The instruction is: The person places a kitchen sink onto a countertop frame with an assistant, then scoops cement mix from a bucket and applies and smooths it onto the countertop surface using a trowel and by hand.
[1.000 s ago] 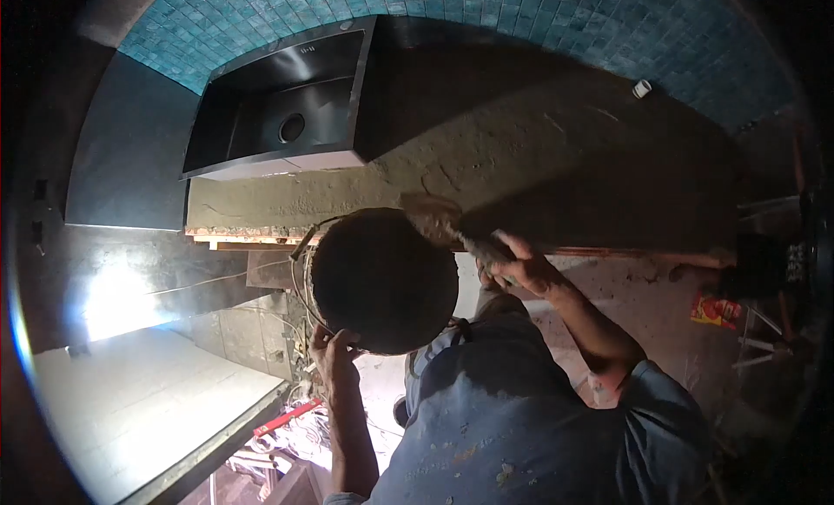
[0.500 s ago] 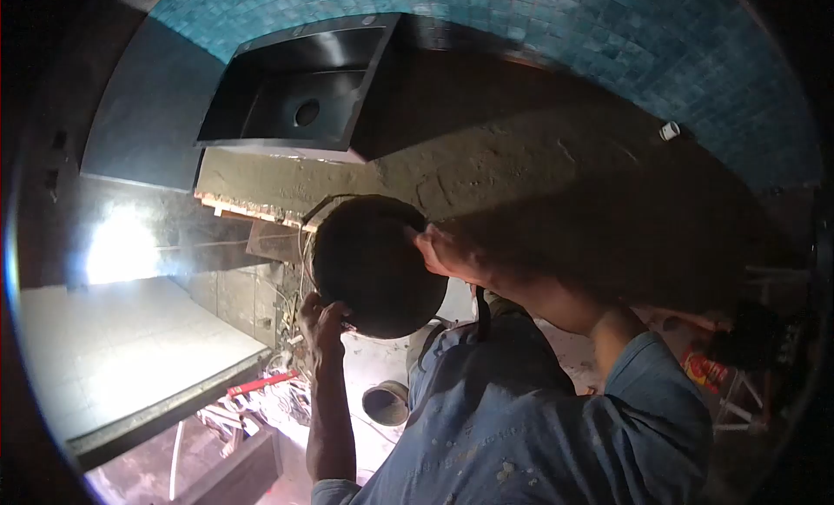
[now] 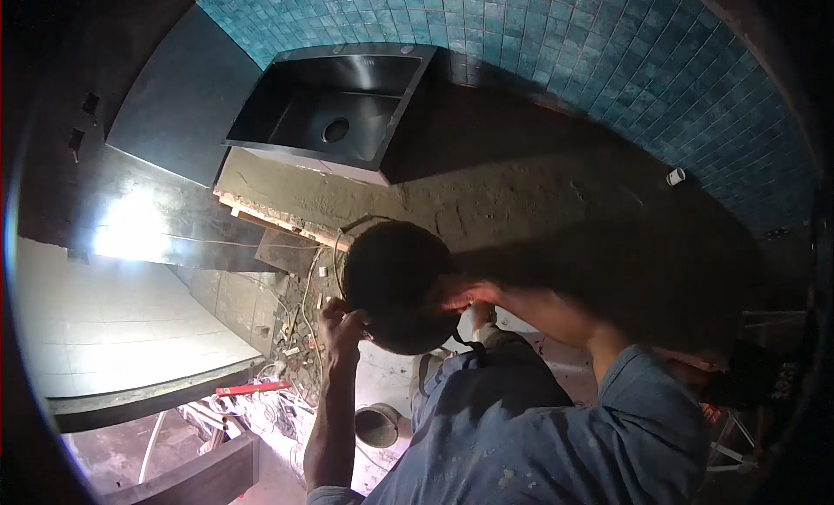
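Observation:
A round black bucket (image 3: 391,266) is tilted toward me at the edge of the mortar-covered counter (image 3: 521,188); its inside is too dark to make out. My left hand (image 3: 342,324) is closed on the near left part of its rim. On the other side, my right hand (image 3: 467,295) reaches over the rim into the bucket's mouth. Shadow hides the fingers of that hand, so what they hold, if anything, does not show.
A steel sink (image 3: 326,114) is set in the counter, by the blue tiled wall (image 3: 591,53). A white pipe end (image 3: 676,177) juts out near the wall. Below stand a second bucket (image 3: 380,425), a red level (image 3: 252,389), debris and a bright lamp (image 3: 130,229).
The whole view has shifted, so the sink and counter sit lower. My right hand has gone lower against the bucket and deeper into shadow; my left hand keeps its hold on the rim.

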Motion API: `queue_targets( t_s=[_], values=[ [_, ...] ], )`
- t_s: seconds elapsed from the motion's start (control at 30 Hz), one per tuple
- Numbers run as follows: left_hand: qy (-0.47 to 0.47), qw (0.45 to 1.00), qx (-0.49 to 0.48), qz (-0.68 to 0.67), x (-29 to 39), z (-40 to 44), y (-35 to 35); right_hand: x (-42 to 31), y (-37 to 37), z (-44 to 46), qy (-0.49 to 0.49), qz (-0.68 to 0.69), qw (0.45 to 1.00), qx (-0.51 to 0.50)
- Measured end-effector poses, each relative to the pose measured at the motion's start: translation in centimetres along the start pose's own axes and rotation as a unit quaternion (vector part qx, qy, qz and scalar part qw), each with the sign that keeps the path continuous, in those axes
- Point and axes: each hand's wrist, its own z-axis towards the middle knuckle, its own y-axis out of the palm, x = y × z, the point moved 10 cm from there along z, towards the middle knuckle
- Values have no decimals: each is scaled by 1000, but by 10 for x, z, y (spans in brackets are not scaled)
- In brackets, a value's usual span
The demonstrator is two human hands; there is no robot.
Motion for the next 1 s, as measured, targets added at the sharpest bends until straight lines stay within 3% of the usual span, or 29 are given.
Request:
queue_targets(
  t_s=[0.03,0.13,0.23,0.37,0.57,0.7,0.77,0.83,0.87,0.9,0.97,1.0],
  values=[
    [-2,1000,4,2,-8,1,-5,-3,-1,-5,-2,8,1000,-2],
    [-46,999,23,-14,-15,-4,-8,-13,3,-44,111,212,970,-41],
    [-56,997,21,-44,-29,-6,-10,-8,-7,-68,99,301,948,-31],
    [-113,990,58,-62,-24,-20,-9,-41,-55,-96,-48,338,940,7],
    [-139,985,47,-85,-31,-21,-10,1,-167,-135,59,384,893,226],
    [-165,979,66,-99,-36,-20,-12,46,-268,-116,66,291,875,380],
    [-189,973,76,-105,-27,-18,-10,65,-323,-92,102,207,863,449],
    [-189,971,81,-119,-40,-13,-14,79,-376,-58,77,114,854,502],
    [-190,970,83,-126,-46,-11,-14,73,-412,-45,2,-78,808,584],
    [-217,959,121,-139,-46,-16,-15,62,-426,-31,-72,-268,723,633],
    [-205,966,106,-114,-54,-13,-13,98,-462,-9,8,-202,703,682],
    [-198,970,97,-101,-58,-12,-16,95,-460,-5,51,-240,692,679]
  ],
)
